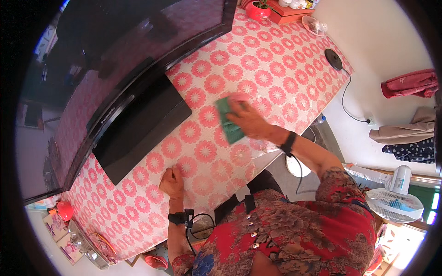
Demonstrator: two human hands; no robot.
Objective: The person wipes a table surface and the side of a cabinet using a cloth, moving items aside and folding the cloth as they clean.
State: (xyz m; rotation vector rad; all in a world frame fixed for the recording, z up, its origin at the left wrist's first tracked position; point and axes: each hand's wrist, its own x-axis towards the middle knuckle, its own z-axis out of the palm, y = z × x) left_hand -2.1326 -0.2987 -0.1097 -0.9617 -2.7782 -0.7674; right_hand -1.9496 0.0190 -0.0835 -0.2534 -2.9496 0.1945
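Note:
Under my right hand (250, 120) is a green cloth (232, 134), pressed flat against a tablecloth (205, 150) printed with pink flowers. My fingers curl over the cloth's upper part and look blurred, as does a pinkish patch beside them. My left hand (171, 182) rests on the tablecloth nearer the front edge, its fingers curled into a fist with nothing visible in it. Ahead of both hands stands a Panasonic television (131, 45) on a black base (145, 127). The base's near corner lies a short way left of the green cloth.
At the far end are a red flowerpot (258, 11), a red box (288, 13), a pink bowl (308, 28) and a black round base (333, 59) with a cord to a wall socket (370, 120). A metal rack (84, 245) stands lower left. A fan (393, 205) is at right.

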